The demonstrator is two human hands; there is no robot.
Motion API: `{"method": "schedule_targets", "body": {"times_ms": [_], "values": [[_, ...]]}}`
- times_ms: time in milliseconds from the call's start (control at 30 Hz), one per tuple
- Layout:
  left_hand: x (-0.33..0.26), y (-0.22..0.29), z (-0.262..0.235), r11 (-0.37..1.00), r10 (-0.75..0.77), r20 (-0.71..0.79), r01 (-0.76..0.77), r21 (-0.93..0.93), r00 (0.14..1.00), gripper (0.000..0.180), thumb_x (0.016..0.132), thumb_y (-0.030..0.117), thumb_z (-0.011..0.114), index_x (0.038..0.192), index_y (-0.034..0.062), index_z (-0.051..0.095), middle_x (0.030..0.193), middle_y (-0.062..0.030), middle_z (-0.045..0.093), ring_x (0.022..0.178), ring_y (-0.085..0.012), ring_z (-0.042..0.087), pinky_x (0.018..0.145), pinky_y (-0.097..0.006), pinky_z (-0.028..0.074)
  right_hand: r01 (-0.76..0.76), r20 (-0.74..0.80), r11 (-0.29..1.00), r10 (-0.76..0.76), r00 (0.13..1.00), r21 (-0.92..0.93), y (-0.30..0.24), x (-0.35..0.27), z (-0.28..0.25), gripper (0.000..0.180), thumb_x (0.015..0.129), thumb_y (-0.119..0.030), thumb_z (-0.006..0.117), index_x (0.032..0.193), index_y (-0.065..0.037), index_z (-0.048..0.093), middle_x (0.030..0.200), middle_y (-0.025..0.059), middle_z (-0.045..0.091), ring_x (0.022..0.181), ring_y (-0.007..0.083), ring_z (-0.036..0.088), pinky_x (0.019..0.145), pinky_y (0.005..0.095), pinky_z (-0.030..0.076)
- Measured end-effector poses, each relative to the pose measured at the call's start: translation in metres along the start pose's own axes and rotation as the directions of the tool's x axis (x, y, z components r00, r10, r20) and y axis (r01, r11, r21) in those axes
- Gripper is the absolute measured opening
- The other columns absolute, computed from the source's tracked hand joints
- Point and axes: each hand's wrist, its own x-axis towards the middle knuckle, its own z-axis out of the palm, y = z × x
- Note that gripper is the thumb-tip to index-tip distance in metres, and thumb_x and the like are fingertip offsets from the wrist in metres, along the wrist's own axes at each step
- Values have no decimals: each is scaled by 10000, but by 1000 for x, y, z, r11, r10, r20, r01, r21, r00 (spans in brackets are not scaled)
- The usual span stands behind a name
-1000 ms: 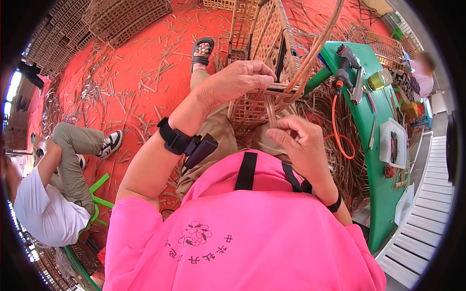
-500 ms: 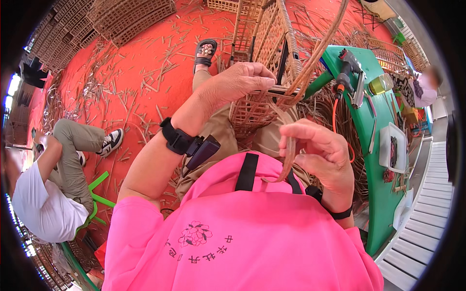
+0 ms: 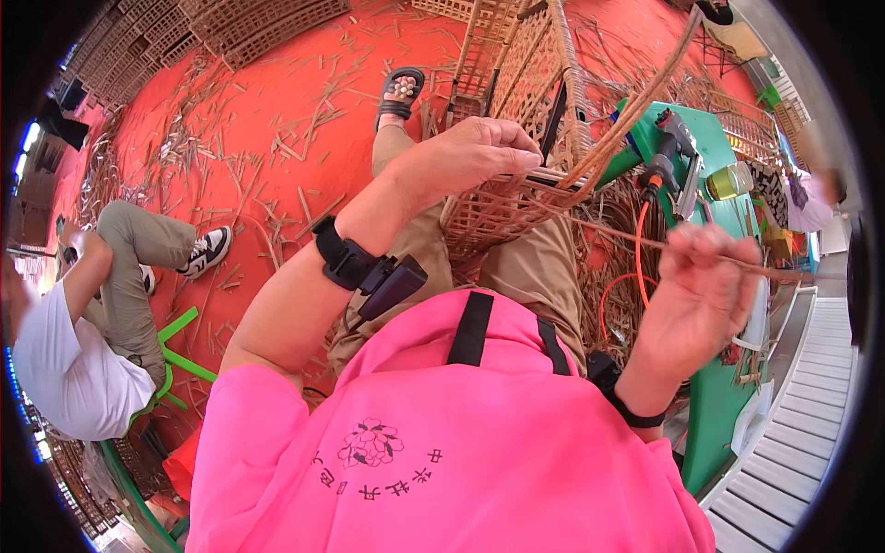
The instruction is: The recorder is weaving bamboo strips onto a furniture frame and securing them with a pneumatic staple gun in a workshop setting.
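Observation:
Between my knees stands a brown woven wicker basket (image 3: 489, 217) with a tall lattice side (image 3: 535, 69) rising beyond it. My left hand (image 3: 484, 152) is closed over its upper edge, fingertips bent down on the rim; the thumb side is partly hidden. Out to the right, my right hand (image 3: 705, 290) pinches a thin brown wicker strip (image 3: 622, 234), slightly blurred. The strip runs taut from the basket's edge to these fingers and past them. A bundle of long strands (image 3: 636, 111) curves up and away from the rim beside my left hand.
A green table (image 3: 714, 396) at right bears a power tool (image 3: 662, 166) and a glass jar (image 3: 729, 181). An orange hose (image 3: 642, 240) hangs near my right hand. At left a person (image 3: 83, 369) sits on a green stool (image 3: 189, 364). Scraps litter the red floor (image 3: 267, 83).
My right hand has swung outward to the right, drawing the loosely curled strip out straight. The left hand stays on the basket's edge. The whole view has shifted slightly.

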Motion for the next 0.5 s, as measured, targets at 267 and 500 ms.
{"method": "schedule_targets", "body": {"times_ms": [267, 500], "values": [[2, -2, -2, 1000, -21, 9, 21, -7, 1000, 288, 925, 274, 617, 1086, 37, 637, 893, 0, 640, 814, -67, 586, 705, -222, 436, -592, 200, 806, 583, 787, -22, 21, -32, 2, 246, 980, -123, 518, 1181, 10, 568, 777, 66, 656, 601, 98, 600, 488, 194, 423], [6, -10, -1, 998, 53, 1, -53, 17, 999, 284, 941, 287, 594, 1083, 47, 648, 929, 11, 628, 849, -49, 559, 724, -207, 424, -800, 126, 584, 811, 571, -134, 92, -69, -8, 178, 946, -96, 572, 1085, 12, 599, 839, 59, 680, 681, 98, 644, 559, 201, 477]]}}
